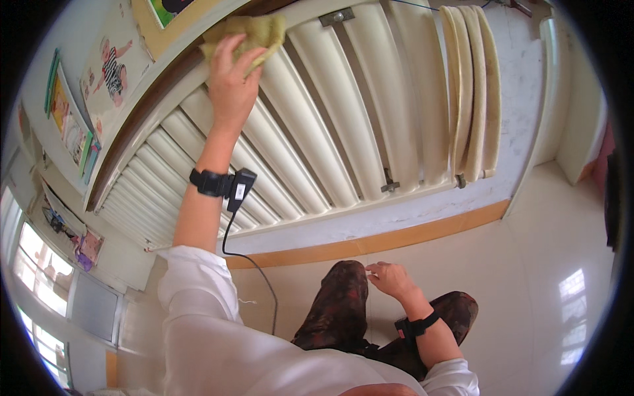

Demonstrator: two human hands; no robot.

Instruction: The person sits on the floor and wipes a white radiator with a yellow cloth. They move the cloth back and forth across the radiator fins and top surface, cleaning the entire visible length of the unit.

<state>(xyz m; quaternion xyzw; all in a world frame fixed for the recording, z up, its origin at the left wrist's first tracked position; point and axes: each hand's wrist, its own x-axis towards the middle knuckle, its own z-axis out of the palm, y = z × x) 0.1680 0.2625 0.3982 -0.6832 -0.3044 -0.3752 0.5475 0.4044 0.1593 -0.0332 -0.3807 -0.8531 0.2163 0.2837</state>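
Note:
My left hand [233,89] is up at the top of a cream column radiator [307,106], pressed onto a yellowish cloth [257,34]. The cloth is bunched under my fingers and hangs slightly over the radiator's upper rail. My right hand [393,280] hangs low beside my knee [344,287], holding nothing, its fingers loosely bent and apart. Whether the fingertips touch the trouser leg, I cannot tell. A black band with a small device [241,190] is around my left wrist, and another device [406,328] is strapped to the right.
Folded beige towels [473,94] hang at the radiator's right end. Above the radiator runs a dark ledge edge [143,114], with posters [116,69] on the wall. From the left wrist device a black cable [257,270] trails down. Glossy tiles [540,257] cover the floor.

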